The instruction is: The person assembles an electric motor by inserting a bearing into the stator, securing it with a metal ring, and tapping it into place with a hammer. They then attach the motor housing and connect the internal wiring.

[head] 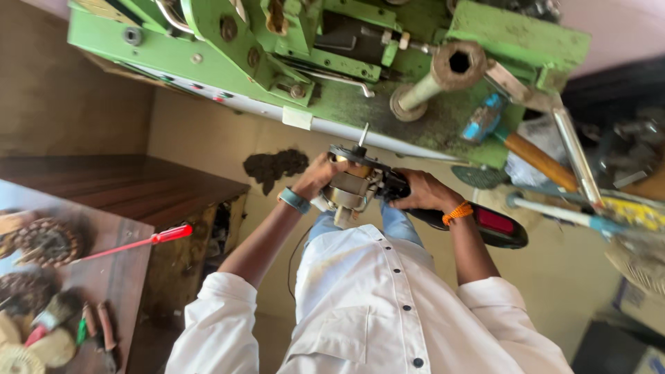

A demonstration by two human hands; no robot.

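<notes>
Shirt: a white shirt with dark buttons [388, 305] is closest to the camera, sleeves rolled up.
Left hand: the left hand [315, 176], with a blue wristband [294, 200], is wrapped around the metal end of a small motor [352, 188].
Right hand: the right hand [422, 192], with an orange thread on the wrist, is closed tight on the black handle part [485, 225] that has a red patch.
Where the motor is: it sits between both hands, in front of the chest. Its long way runs left to right, with a thin shaft [362, 136] poking up toward the machine.
Nearer hand: both touch it; the left hand is on the motor itself.
Left side: a red screwdriver [135, 242] and brushes lie on a table [104, 277].
Far: a big green machine [332, 62] and a hammer with a wooden handle [526, 152].
</notes>
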